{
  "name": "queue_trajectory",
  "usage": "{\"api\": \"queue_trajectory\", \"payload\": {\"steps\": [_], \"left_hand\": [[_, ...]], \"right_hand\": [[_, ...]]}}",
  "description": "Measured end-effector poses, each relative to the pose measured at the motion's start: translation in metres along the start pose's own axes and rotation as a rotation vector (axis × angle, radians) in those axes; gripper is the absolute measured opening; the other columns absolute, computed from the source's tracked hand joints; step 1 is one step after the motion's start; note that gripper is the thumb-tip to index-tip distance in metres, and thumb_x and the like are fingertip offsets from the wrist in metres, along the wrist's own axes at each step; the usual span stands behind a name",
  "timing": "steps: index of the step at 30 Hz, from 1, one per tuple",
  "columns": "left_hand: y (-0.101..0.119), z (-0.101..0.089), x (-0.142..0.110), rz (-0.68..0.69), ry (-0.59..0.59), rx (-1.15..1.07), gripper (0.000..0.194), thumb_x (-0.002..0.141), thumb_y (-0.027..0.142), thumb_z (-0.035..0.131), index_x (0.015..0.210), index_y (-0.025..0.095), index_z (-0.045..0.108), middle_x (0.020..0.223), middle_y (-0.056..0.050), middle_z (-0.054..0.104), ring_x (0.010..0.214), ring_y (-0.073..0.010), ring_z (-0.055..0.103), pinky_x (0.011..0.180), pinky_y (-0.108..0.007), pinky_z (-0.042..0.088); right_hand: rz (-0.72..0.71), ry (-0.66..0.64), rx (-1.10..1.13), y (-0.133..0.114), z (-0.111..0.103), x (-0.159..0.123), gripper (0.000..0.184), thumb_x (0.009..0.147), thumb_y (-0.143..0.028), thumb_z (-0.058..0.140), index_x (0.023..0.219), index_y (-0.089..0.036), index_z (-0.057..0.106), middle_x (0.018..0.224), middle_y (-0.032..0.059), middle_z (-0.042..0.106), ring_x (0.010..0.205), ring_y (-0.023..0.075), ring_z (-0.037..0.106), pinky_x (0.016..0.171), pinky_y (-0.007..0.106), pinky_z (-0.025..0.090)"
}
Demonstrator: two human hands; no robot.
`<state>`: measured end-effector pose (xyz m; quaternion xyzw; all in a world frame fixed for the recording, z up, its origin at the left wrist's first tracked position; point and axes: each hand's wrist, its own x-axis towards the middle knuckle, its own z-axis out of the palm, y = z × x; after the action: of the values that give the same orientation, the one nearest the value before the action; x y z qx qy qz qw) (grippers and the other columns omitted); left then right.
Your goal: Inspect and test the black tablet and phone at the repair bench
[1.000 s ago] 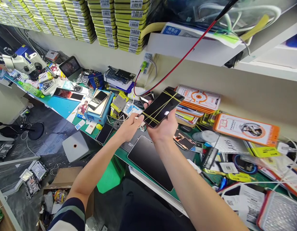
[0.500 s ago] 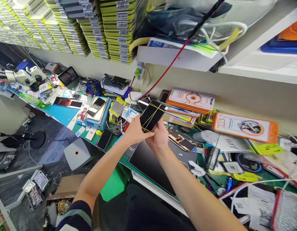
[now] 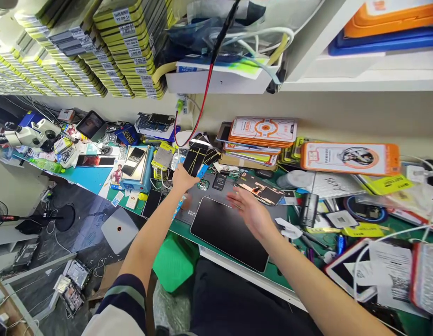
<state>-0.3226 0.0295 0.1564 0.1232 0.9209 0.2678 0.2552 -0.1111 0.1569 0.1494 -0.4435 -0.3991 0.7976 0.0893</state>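
Observation:
My left hand (image 3: 179, 179) grips the lower end of a black phone (image 3: 195, 161) bound with yellow rubber bands, holding it over the cluttered bench near a red cable. My right hand (image 3: 249, 210) hovers empty with fingers spread above a black glossy tablet (image 3: 228, 233) that lies flat at the bench's front edge. An opened phone back with orange parts (image 3: 260, 189) lies just beyond my right hand.
A blue heating plate with a phone on it (image 3: 137, 163) stands left of my left hand. Orange packages (image 3: 349, 157) and stacked boxes line the back wall. A microscope (image 3: 27, 134) sits far left. Cables, tools and papers (image 3: 377, 261) crowd the right side.
My right hand has let go of the banded phone and dropped toward the tablet. My left hand carried the phone away, farther back and left. The camera tilted up.

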Motion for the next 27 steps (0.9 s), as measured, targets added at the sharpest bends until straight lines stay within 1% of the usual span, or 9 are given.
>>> {"api": "queue_trajectory", "payload": {"steps": [3,6,8,11,14,17,21,27], "left_hand": [[-0.003,0.004,0.017,-0.046,-0.013,0.050,0.102,0.067,0.034,0.088,0.149,0.011,0.033,0.148,-0.031,0.050,0.135,-0.0438,0.053,0.100,-0.047,0.049],[-0.001,0.009,0.030,-0.070,-0.011,0.095,0.102,0.066,0.033,0.090,0.148,0.012,0.033,0.150,-0.030,0.048,0.139,-0.0432,0.049,0.105,-0.047,0.046],[0.000,0.014,0.037,-0.093,-0.007,0.121,0.102,0.065,0.034,0.090,0.147,0.011,0.034,0.150,-0.031,0.048,0.140,-0.0434,0.049,0.106,-0.047,0.045],[-0.001,0.022,0.045,-0.137,-0.004,0.156,0.102,0.066,0.036,0.090,0.146,0.011,0.033,0.148,-0.030,0.049,0.138,-0.0430,0.050,0.106,-0.047,0.045],[-0.006,0.026,0.051,-0.182,0.000,0.195,0.101,0.067,0.039,0.089,0.147,0.013,0.033,0.147,-0.028,0.051,0.137,-0.0422,0.051,0.105,-0.047,0.046],[-0.010,0.028,0.056,-0.213,0.011,0.237,0.100,0.070,0.041,0.087,0.149,0.012,0.032,0.148,-0.029,0.050,0.139,-0.0422,0.050,0.106,-0.047,0.044],[-0.011,0.028,0.060,-0.221,0.013,0.285,0.099,0.072,0.045,0.084,0.149,0.012,0.032,0.148,-0.028,0.049,0.139,-0.0420,0.050,0.108,-0.048,0.042],[-0.002,0.026,0.057,-0.184,0.032,0.339,0.094,0.072,0.040,0.086,0.146,0.008,0.038,0.148,-0.030,0.048,0.141,-0.0432,0.046,0.108,-0.047,0.042]], "right_hand": [[0.055,0.092,-0.048,0.022,-0.050,-0.026,0.050,0.073,-0.057,0.083,0.111,-0.027,0.072,0.104,0.0054,0.078,0.107,0.0215,0.072,0.091,0.028,0.060],[0.104,0.181,-0.113,0.042,-0.093,-0.052,0.052,0.065,-0.058,0.086,0.107,-0.028,0.073,0.103,0.0059,0.078,0.107,0.0252,0.073,0.094,0.033,0.062],[0.123,0.236,-0.147,0.052,-0.116,-0.069,0.057,0.061,-0.060,0.087,0.106,-0.028,0.074,0.102,0.0072,0.078,0.108,0.0279,0.073,0.095,0.036,0.062],[0.134,0.301,-0.162,0.061,-0.142,-0.093,0.063,0.054,-0.062,0.088,0.104,-0.027,0.074,0.101,0.0080,0.078,0.112,0.0305,0.073,0.099,0.038,0.061],[0.155,0.360,-0.161,0.063,-0.160,-0.111,0.067,0.052,-0.063,0.088,0.106,-0.026,0.072,0.099,0.0084,0.079,0.117,0.0341,0.071,0.108,0.043,0.056],[0.191,0.407,-0.162,0.063,-0.172,-0.122,0.070,0.052,-0.063,0.086,0.107,-0.024,0.069,0.098,0.0085,0.078,0.123,0.0380,0.068,0.115,0.050,0.050],[0.252,0.383,-0.174,0.066,-0.181,-0.126,0.067,0.053,-0.061,0.086,0.107,-0.025,0.067,0.103,0.0079,0.078,0.130,0.0389,0.064,0.118,0.048,0.047],[0.307,0.341,-0.193,0.081,-0.190,-0.120,0.065,0.049,-0.055,0.087,0.104,-0.024,0.069,0.105,0.0091,0.078,0.130,0.0392,0.062,0.116,0.047,0.049]]}}
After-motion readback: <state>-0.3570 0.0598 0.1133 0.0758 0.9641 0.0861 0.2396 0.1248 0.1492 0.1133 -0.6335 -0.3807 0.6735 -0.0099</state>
